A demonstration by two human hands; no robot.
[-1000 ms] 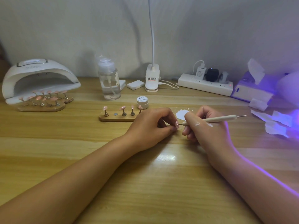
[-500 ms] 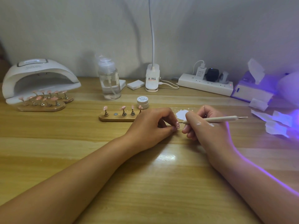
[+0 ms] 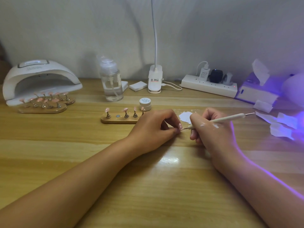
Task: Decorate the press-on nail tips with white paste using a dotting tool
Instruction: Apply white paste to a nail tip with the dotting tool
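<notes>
Wooden bench point(image 3: 148, 186), pale grain, glossy; plain grey wall point(image 3: 197, 30) behind. Violet light spills in from the right edge.

Landmark: the wooden holder strip point(image 3: 120, 120) at mid-bench, carrying four pink tips on small stands.

- Curing lamp point(image 3: 41, 76), white dome: far left of the strip, towards the wall.
- Tissue box point(image 3: 253, 94): far right of the strip, by the wall.
- Power strip point(image 3: 209, 87) with plugs in it: right of the strip, against the wall.
- Pump bottle point(image 3: 111, 83), clear: just behind the strip.
- Clip lamp base point(image 3: 155, 79), white stalk rising out of view: behind the strip's right end.
- Two further holders point(image 3: 42, 107) of pink tips: left of the strip, at the curing lamp's mouth.
- Paper scraps point(image 3: 279, 127): well right of the strip.
- White paste patch point(image 3: 185, 116): right of the strip, between the hands and partly hidden by them.
- Paste jar point(image 3: 145, 103), lid on: touching or just behind the strip's right end.

Left hand point(image 3: 153, 129): heel on the bench just right of the strip, fingers curled, pinching a pink nail tip point(image 3: 180, 126) that bears white dots.

Right hand point(image 3: 209, 130): white smears on its back, grips the dotting tool point(image 3: 227, 119) like a pen, point at the nail tip; contact too small to tell.
</notes>
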